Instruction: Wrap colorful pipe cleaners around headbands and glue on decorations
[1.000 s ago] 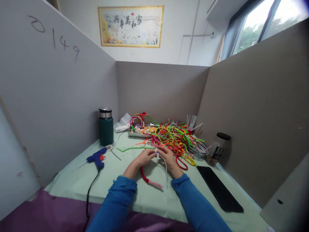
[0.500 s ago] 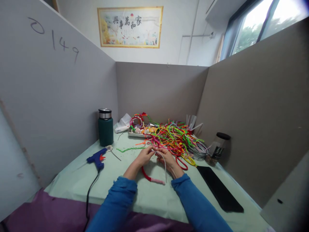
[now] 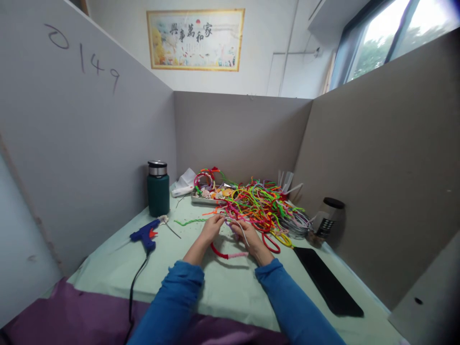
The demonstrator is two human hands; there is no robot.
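My left hand [image 3: 212, 229] is closed at the middle of the table, its fingertips pinched near one end of a thin whitish strand [image 3: 240, 225]. Close beside it on the right, my right hand [image 3: 247, 235] has its fingers closed on that strand, which arcs over them. A bit of purple shows between the hands. Below them hangs a curved piece, red [image 3: 218, 252] on the left and pink [image 3: 237, 255] on the right; its upper end is hidden behind my left hand.
Behind the hands lie a heap of coloured fuzzy strands [image 3: 264, 199] and a metal tray [image 3: 206, 200] of small pieces. A blue glue gun [image 3: 145, 235] and green bottle [image 3: 158, 191] stand left; a jar [image 3: 325, 220] and black flat object [image 3: 327, 282] are right.
My left hand has moved slightly left, so the hands are farther apart. The red and pink curved piece has risen at its pink end.
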